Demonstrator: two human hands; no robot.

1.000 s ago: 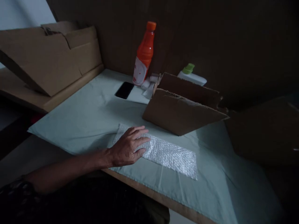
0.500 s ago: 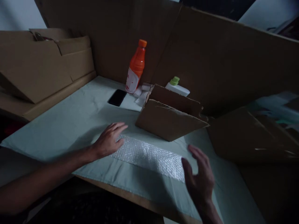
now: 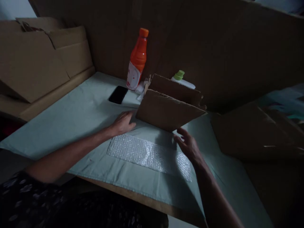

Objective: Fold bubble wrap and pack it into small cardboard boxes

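My left hand lies low over the cloth by the near left corner of a small open-topped cardboard box. Its thumb is apart from the fingers, and nothing shows in its grasp. Beside the box's near bottom corner is my right hand, fingers loosely bent and apart, the index fingertip at or very near the cardboard. Between me and the box a strip of bubble wrap lies flat, partly shaded by my right arm. What the box holds is hidden from this angle.
Behind the box stand an orange bottle with a white label and a white bottle with a green cap. A black phone lies on the pale green cloth. Larger cartons flank the table at left and right.
Both hands have moved from the ends of the bubble wrap to the box's near side. The box sits slightly farther back, covering more of the white bottle. The view has tilted a little.
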